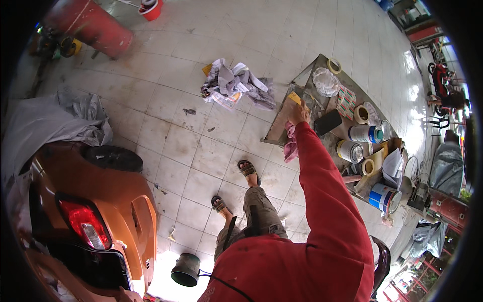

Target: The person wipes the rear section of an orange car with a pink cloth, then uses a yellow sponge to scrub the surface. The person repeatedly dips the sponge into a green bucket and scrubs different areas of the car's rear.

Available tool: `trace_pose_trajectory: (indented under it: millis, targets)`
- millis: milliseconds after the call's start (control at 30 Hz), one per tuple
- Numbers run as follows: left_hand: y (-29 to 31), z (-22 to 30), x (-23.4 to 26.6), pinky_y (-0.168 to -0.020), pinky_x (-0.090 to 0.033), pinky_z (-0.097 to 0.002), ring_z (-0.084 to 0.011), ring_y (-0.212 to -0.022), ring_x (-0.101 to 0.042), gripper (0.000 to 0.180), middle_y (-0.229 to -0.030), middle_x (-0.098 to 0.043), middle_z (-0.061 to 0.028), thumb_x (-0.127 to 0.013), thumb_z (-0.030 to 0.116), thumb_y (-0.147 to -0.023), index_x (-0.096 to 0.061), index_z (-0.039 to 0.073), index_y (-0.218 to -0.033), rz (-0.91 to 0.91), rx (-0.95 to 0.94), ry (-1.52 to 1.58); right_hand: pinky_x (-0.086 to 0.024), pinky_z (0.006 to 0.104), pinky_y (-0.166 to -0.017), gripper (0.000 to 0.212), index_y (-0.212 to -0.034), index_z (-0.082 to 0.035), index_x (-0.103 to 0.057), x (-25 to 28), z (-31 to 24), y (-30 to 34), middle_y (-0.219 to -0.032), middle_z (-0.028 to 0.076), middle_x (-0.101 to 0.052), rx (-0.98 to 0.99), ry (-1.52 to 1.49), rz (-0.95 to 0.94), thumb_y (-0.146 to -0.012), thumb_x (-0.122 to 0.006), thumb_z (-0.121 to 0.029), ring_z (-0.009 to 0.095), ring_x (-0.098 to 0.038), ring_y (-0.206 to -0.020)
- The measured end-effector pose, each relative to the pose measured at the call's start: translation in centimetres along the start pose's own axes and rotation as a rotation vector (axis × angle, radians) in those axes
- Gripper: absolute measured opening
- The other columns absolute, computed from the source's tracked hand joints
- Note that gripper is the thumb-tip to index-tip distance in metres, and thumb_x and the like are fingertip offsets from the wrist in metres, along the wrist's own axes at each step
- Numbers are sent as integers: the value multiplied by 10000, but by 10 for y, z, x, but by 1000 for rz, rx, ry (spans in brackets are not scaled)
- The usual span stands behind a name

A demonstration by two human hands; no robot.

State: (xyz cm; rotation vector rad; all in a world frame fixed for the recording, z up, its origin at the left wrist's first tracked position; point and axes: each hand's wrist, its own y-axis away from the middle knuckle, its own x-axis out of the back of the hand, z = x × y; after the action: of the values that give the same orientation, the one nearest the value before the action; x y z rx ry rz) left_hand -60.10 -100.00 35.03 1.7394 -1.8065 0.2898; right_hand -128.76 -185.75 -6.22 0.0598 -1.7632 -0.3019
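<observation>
My right arm in a red sleeve reaches forward over a low worktable. The fingers of my right hand are closed at the edge of a small yellow sheet, near the table's left side. A pink cloth hangs over the table edge beside my wrist. Just right of the hand lies a black flat object. A crumpled clear plastic bag and a patterned red-and-green sheet are farther back. At the lower left edge, by the car, a skin-coloured shape may be my left hand; its fingers are unclear.
Paint cans and tape rolls crowd the table's right side. An orange car, partly under grey sheeting, stands left. Crumpled newspaper lies on the tiled floor. A red drum is far left; a dark pot-shaped container is near my legs.
</observation>
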Motion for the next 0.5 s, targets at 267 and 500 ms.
trace_pose_trajectory:
  millis: [267, 500]
  targets:
    - [42, 61, 77, -1169, -411, -700, -497, -1485, -484, 882, -1610, -506, -279, -762, 479, -881, -465, 102, -1620, -496, -276, -580, -570, 461, -1028, 418, -1346, -189, -739, 0, 32, -36, -1470, 132, -620, -60, -135, 12, -935, -659, -181, 369, -702, -1228]
    - [16, -13, -65, -1010, -559, -494, -369, -1239, -679, 839, -1415, -655, -257, -607, 591, -1066, -474, -68, -1569, 60, 146, 818, -559, 304, -829, 283, -1216, -20, -793, 87, -16, 36, -1039, 44, -727, 77, -1003, -165, -976, -745, -163, 118, -706, -973]
